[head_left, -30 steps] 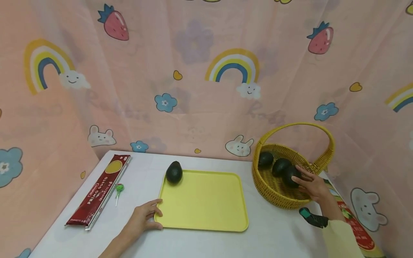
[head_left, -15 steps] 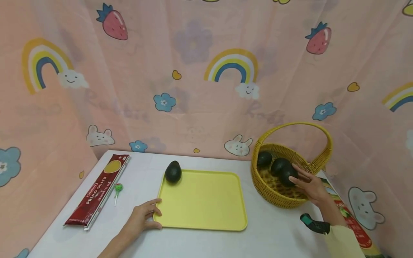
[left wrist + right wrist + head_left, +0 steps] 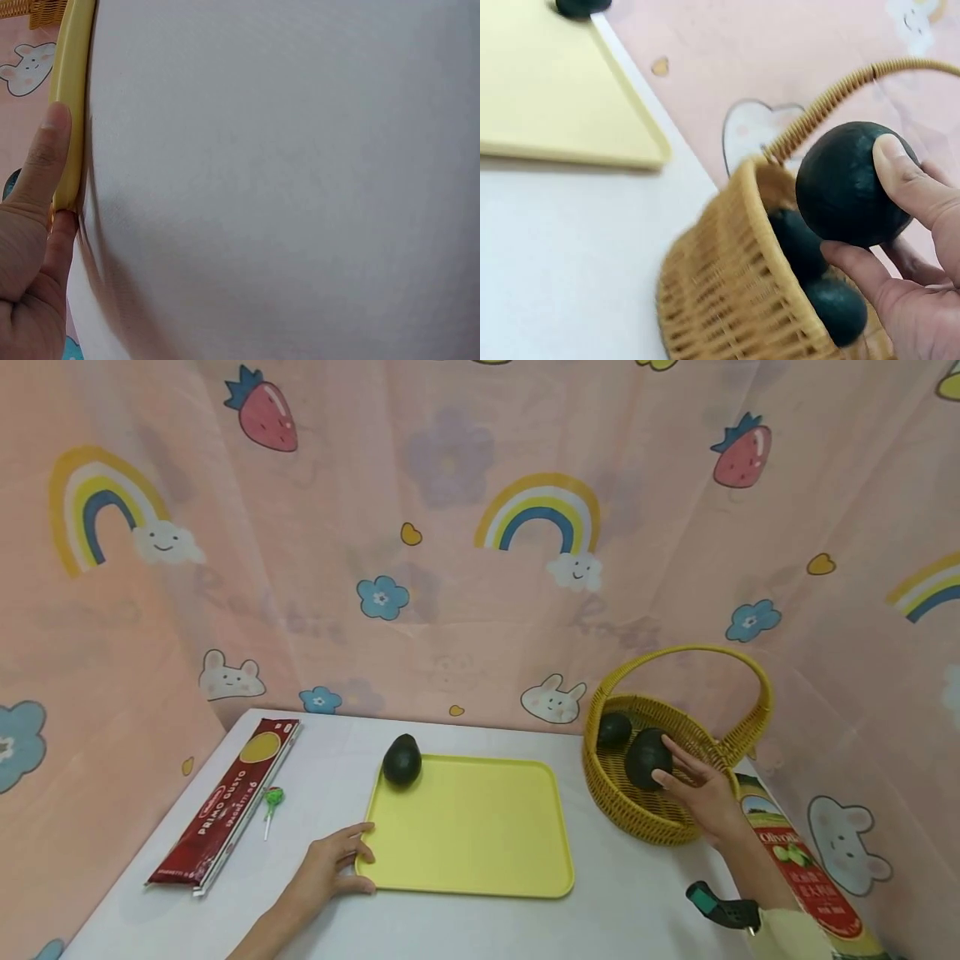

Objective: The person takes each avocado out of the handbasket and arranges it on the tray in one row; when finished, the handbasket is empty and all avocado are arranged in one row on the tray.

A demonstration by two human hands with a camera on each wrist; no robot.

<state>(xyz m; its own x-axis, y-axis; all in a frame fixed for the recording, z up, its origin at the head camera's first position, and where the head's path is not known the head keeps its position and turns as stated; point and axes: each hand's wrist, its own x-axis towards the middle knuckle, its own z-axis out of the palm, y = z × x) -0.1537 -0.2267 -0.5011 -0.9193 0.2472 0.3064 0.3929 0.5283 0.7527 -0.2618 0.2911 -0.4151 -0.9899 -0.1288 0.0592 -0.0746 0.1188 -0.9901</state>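
Observation:
My right hand (image 3: 708, 797) pinches a dark avocado (image 3: 847, 184) between thumb and fingers, raised above the yellow wicker basket (image 3: 712, 277). Two more avocados show in that basket in the right wrist view, an upper avocado (image 3: 799, 240) and a lower avocado (image 3: 838, 309). At the yellow tray's (image 3: 472, 831) near left corner, my left hand (image 3: 326, 868) grips the edge; the left wrist view has its thumb (image 3: 46, 146) along the tray's side. Another avocado (image 3: 402, 762) sits at the tray's far left corner.
A red spaghetti pack (image 3: 228, 806) lies at the table's left, with a green lollipop (image 3: 273, 802) beside it. Right of the basket, partly behind my right arm, is a pack with a red label (image 3: 813, 881). The basket's tall handle (image 3: 693, 649) arches over it. A pink printed curtain (image 3: 450, 635) hangs behind.
My right hand has lifted the avocado from among the others in the basket and moved slightly left with it. My left hand stays on the tray corner.

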